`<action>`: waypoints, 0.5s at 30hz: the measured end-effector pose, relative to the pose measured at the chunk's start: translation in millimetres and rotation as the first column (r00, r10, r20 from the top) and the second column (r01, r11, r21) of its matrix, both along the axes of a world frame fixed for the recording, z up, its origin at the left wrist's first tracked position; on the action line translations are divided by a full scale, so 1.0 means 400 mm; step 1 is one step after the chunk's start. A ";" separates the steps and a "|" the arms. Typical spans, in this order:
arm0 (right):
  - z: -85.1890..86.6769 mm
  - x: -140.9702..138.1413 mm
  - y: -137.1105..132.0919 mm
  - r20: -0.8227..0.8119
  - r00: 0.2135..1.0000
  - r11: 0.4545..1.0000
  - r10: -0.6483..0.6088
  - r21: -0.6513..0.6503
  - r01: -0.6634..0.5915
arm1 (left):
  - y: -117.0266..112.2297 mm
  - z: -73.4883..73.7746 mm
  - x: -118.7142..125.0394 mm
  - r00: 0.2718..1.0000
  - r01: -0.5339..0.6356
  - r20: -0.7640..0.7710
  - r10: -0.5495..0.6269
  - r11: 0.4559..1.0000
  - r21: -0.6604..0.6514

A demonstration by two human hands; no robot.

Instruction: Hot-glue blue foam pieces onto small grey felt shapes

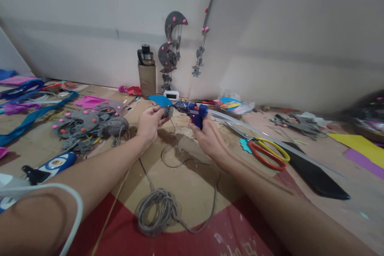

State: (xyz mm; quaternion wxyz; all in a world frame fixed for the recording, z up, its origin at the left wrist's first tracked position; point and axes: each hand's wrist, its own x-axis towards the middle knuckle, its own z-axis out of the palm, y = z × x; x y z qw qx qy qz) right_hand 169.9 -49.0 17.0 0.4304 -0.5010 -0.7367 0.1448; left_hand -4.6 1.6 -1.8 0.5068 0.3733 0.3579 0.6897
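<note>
Pinched in my left hand [151,122] is a blue felt piece [160,100] with a curved top edge. Its lower part looks grey, partly hidden by my fingers, and a grey strand hangs from it. My right hand [207,134] grips a blue hot glue gun [195,111] with a small red light showing. The gun's nozzle points left and is at the piece, though whether it touches I cannot tell. From the gun's back a long clear glue stick [258,134] runs to the right. Below my hands lies a loose coil of grey yarn [157,212].
Red-and-yellow-handled scissors [268,154] and a black flat object [321,176] lie right. Left are a grey yarn ball [117,126], grey felt pieces with pompoms [79,122] and blue ribbon [39,118]. A bottle [147,76] stands behind; grey hanging ornaments [175,20] are against the wall.
</note>
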 end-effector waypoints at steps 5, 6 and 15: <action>-0.002 0.002 0.000 -0.004 1.000 1.000 -0.024 0.010 0.024 | 0.002 -0.002 0.000 1.000 0.009 0.005 -0.009 1.000 0.011; -0.002 0.002 0.000 -0.009 1.000 1.000 -0.023 0.008 0.023 | 0.002 -0.002 -0.001 1.000 0.011 0.005 -0.011 1.000 0.012; -0.020 0.012 0.021 -0.069 0.998 0.999 -0.011 0.041 0.014 | 0.004 -0.005 -0.003 1.000 0.026 0.010 -0.027 1.000 0.014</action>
